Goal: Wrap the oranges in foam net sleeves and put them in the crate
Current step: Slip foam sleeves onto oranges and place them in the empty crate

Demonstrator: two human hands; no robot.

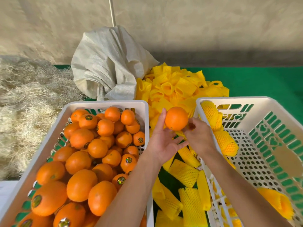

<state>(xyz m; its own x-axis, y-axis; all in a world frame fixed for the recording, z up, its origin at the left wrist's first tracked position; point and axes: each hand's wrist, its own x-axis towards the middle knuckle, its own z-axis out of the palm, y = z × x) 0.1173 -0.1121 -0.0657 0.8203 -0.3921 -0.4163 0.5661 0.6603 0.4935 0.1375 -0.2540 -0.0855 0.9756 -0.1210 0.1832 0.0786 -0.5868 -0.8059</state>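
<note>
My left hand (161, 143) is palm up between the two crates and holds a bare orange (176, 118) between thumb and fingers. Just under the orange, my right hand (199, 135) pinches a yellow foam net sleeve (180, 133) with curled fingers. The left white crate (105, 103) is full of bare oranges (82, 161), some with stickers. The right white crate (232, 99) holds several sleeved oranges (225, 141), along its left wall and at its near side.
Loose yellow sleeves (177, 86) are heaped behind and between the crates on a green mat (262, 82). A crumpled white sack (106, 66) stands at the back. Pale straw (24, 99) lies to the left, with a wall behind.
</note>
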